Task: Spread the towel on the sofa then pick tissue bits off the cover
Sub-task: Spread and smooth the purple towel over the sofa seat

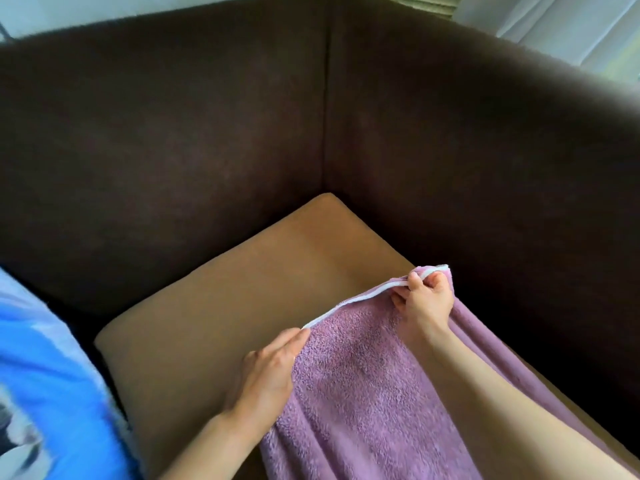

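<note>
A purple terry towel with a white hem lies partly folded over the right side of the tan seat cushion of a dark brown sofa. My right hand pinches the white hem at the towel's far corner, near the armrest. My left hand grips the towel's left edge, where the hem ends. Between the two hands the hem is held taut above the cushion. No tissue bits show on the cover.
A blue and white cushion or cloth lies at the lower left beside the seat. The sofa's backrest and right armrest wall in the seat. A curtain and window sit at the top right.
</note>
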Demonstrator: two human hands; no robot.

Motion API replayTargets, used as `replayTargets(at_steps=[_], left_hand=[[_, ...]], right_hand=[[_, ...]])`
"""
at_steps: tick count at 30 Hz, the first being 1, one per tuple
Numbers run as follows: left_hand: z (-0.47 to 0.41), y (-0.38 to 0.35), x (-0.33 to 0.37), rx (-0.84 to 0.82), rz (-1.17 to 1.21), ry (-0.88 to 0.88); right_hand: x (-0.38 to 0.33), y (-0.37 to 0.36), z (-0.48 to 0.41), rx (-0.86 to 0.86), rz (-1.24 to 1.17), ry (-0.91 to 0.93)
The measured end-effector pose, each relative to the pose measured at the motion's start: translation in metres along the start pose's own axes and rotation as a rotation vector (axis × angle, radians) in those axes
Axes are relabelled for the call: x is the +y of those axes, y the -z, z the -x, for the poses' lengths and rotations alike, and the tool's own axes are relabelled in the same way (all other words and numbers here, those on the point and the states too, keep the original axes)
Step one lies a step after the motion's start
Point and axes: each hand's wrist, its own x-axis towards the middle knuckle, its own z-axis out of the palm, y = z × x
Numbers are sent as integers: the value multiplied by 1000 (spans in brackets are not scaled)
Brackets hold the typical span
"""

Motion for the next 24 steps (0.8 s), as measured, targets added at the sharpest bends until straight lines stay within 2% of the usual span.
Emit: replayTargets(at_steps=[14,24], left_hand=[[-98,52,-99,53,-203,20],[-145,73,-164,101,-326,32]], right_hand=[[22,-151,-49,-139,55,-19],[44,-231,-70,-229,73,-13]])
